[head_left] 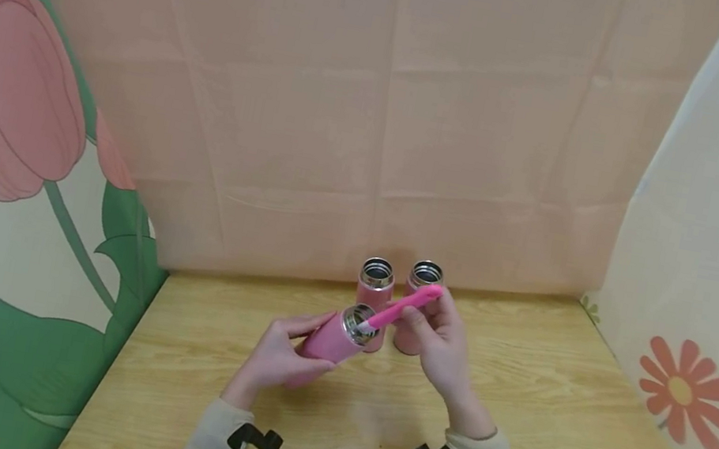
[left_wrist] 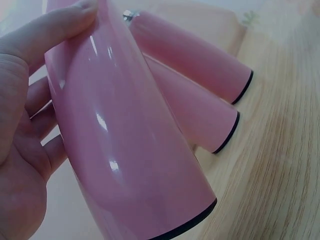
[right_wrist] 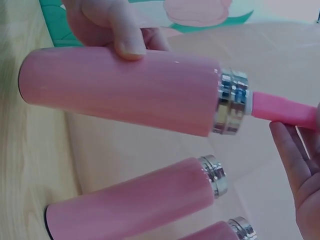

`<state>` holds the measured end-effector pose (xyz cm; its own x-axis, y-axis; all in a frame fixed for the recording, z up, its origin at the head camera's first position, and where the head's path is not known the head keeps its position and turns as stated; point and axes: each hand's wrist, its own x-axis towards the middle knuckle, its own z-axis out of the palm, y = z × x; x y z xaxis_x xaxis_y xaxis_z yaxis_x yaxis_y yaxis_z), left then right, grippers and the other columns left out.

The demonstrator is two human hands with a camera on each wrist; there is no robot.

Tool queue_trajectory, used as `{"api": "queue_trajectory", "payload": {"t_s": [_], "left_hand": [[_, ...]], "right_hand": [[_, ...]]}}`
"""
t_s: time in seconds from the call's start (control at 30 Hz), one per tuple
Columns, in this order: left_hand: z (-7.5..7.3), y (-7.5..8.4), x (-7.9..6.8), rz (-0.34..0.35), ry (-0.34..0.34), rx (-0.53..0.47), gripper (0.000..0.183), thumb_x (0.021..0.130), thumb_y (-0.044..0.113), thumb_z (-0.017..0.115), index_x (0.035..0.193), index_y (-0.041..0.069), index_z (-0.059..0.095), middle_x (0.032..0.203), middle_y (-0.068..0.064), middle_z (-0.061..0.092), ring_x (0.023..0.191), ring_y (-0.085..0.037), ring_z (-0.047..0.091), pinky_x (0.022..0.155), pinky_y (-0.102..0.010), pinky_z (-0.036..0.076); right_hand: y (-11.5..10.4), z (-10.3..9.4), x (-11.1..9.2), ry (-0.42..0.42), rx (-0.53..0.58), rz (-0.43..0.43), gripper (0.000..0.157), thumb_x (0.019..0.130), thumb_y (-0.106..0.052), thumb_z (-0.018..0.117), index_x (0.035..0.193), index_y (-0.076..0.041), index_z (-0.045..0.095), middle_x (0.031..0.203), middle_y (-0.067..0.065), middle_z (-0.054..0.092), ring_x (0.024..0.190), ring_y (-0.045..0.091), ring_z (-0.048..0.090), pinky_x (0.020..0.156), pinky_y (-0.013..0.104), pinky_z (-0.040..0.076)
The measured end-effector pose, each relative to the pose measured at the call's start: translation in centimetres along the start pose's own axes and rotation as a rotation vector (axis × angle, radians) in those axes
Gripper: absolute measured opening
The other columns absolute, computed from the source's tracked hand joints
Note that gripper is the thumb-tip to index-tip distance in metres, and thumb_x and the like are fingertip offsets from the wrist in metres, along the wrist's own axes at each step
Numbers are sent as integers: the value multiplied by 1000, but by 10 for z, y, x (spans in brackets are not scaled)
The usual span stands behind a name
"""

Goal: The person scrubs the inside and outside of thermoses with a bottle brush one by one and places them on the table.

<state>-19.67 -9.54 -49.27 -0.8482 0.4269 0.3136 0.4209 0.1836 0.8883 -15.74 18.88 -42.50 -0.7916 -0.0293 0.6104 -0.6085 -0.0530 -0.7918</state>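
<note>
My left hand (head_left: 275, 356) grips a pink vacuum flask (head_left: 331, 344) around its body, tilted so the lidless steel mouth (right_wrist: 232, 102) points up and toward my right hand. In the right wrist view the left thumb lies along the flask's side. My right hand (head_left: 445, 352) pinches a bright pink handle (head_left: 408, 305) between thumb and fingers. The handle's white end enters the flask's mouth, and whatever lies beyond it is hidden inside. Close behind the held flask stand two matching pink flasks, a left one (head_left: 373, 295) and a right one (head_left: 407, 340), both lidless.
All this is over a light wooden table (head_left: 193, 388). A pinkish-beige sheet (head_left: 293, 108) hangs along the back edge, just behind the standing flasks. Flower-printed panels (head_left: 8, 90) rise on the left and right sides. Each wrist wears a black camera mount (head_left: 255, 439).
</note>
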Motion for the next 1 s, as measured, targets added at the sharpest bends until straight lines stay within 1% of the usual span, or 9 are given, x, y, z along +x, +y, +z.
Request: {"api": "queue_trajectory", "payload": {"t_s": [0.07,0.13,0.2,0.33,0.43,0.53,0.73,1.0], "left_hand": [[0,0,0,6,-5,3,71,80,26,98,145,25,69,145,1,68,131,-29,64,107,-61,51],[-1,0,-1,20,-6,12,71,80,24,98,145,23,70,144,-1,68,130,-30,65,107,-62,51],[-1,-1,-1,30,-8,23,71,80,23,98,145,22,70,143,-2,69,129,-30,65,107,-62,51],[-3,-4,-2,48,-16,33,72,79,22,99,144,22,70,142,-1,70,128,-28,66,106,-61,52],[-4,-5,-2,66,-26,41,72,77,21,100,144,22,71,141,0,70,128,-27,66,106,-59,52],[-5,-5,-3,78,-32,53,73,77,21,100,144,23,71,139,2,71,127,-25,67,105,-57,53],[-10,-4,-6,60,-40,69,74,78,25,99,145,27,69,140,4,70,126,-23,67,105,-54,54],[-13,-5,-10,51,-34,97,73,79,26,99,146,26,69,140,2,70,126,-24,67,106,-55,54]], "right_hand": [[-2,-4,1,18,10,2,18,107,5,58,120,14,49,108,18,76,98,15,75,87,30,62],[-5,-8,3,34,35,6,20,108,2,58,120,15,48,109,12,77,100,16,75,89,31,62],[-8,-12,5,56,68,0,21,109,0,57,120,15,47,110,12,78,101,18,76,88,33,63],[-12,-19,8,94,111,-11,16,109,-1,56,117,12,51,108,13,77,99,19,78,85,36,64],[-13,-22,8,115,108,-6,12,109,0,57,115,9,53,106,9,77,96,18,77,84,36,65],[-16,-22,7,130,95,1,11,109,1,57,115,9,53,105,8,76,95,18,76,83,35,65],[-22,-23,6,124,83,-21,14,109,2,56,117,12,52,105,7,75,96,18,76,84,34,64],[-25,-23,6,165,84,-44,13,108,4,57,113,15,52,101,8,75,92,18,76,82,35,65]]}}
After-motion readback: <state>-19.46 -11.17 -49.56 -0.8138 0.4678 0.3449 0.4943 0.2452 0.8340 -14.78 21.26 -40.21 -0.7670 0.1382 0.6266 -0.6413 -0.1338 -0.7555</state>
